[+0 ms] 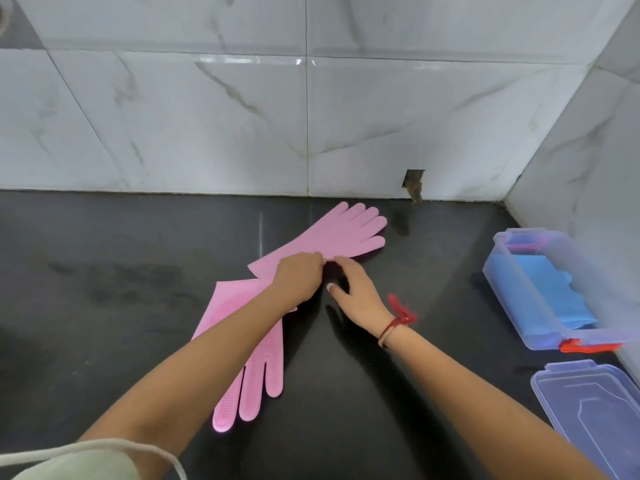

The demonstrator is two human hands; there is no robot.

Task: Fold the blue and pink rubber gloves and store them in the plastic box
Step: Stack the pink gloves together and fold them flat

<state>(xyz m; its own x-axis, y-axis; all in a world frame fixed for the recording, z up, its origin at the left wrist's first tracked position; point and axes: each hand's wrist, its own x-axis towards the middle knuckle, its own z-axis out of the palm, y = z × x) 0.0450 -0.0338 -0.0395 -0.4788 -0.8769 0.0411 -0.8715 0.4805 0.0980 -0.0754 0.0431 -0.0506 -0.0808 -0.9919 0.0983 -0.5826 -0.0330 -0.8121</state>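
Two pink rubber gloves lie on the black counter. The far pink glove [341,233] lies flat with its fingers toward the wall. My left hand [298,278] pinches its near edge, and my right hand [356,289] touches the same edge with its fingers apart. The near pink glove [254,362] lies with its bristled side up and its fingers toward me, partly under my left forearm. Folded blue gloves [540,292] rest inside the clear plastic box [602,327] at the right.
The box's clear lid [588,407] lies on the counter at the lower right, near the box. A white marble-tiled wall [311,116] runs behind the black counter [104,271] and along its right side.
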